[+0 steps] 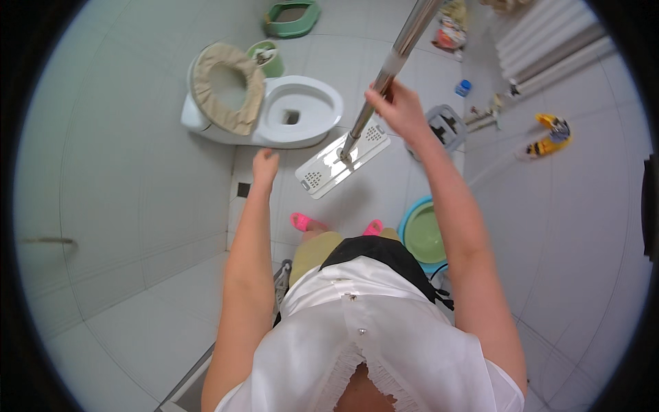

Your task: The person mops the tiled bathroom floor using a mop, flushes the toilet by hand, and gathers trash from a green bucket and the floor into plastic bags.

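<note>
My right hand (400, 109) grips the metal pole of a flat mop (410, 34), which slants up toward the top of the view. The mop's white plate head (329, 167), with perforated ends, lies on the tiled floor between a white toilet and my feet in pink slippers (300, 221). My left hand (265, 167) hangs just in front of the toilet bowl (304, 110), fingers curled, with nothing visible in it. The toilet's raised seat wears a beige fabric cover (206, 77). The mop pad under the plate is hidden.
Beyond the toilet stand a green waste bin (278, 64) and a green litter tray (309, 23). On the right are a grey bucket-like container (458, 141), a blue-lidded jar (463, 88), a green basin (425, 239) in a blue one (404, 219), and a wall radiator (540, 38).
</note>
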### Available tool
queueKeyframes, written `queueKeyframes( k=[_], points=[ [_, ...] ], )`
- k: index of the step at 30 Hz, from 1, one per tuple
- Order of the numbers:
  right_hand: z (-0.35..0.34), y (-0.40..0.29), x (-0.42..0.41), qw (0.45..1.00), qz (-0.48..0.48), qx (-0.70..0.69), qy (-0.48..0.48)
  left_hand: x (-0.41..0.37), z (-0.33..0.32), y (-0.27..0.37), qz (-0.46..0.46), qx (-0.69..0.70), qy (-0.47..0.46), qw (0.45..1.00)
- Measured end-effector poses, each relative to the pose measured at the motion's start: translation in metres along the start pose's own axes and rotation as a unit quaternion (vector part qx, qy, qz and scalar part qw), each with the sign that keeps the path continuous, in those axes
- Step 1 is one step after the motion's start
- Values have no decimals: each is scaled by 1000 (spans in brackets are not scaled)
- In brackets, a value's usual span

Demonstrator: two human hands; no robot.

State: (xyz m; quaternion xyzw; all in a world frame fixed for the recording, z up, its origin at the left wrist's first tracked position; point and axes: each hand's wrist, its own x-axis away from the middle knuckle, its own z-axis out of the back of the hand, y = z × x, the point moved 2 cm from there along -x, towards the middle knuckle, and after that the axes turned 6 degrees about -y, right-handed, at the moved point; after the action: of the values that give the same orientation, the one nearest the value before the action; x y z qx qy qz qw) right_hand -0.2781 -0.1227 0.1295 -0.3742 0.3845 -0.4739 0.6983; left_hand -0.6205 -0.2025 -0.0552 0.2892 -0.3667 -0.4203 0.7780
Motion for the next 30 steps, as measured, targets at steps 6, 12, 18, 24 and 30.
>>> queueKeyframes(
  k=[6,12,18,24,30],
  points=[
    [150,-20,2,998,-33,-42,26,54,-128,32,312,263,-203,890],
    [214,19,10,991,-92,-3,97,34,-224,41,264,289,-313,865],
    [221,82,-7,981,-142,-48,121,-12,-285,35,274,231,-302,883],
    [234,172,5,956,-225,-77,172,-14,-353,129,225,223,-335,887],
    [240,221,-3,956,-262,-76,111,-28,-416,166,235,216,-317,893]
  ],
)
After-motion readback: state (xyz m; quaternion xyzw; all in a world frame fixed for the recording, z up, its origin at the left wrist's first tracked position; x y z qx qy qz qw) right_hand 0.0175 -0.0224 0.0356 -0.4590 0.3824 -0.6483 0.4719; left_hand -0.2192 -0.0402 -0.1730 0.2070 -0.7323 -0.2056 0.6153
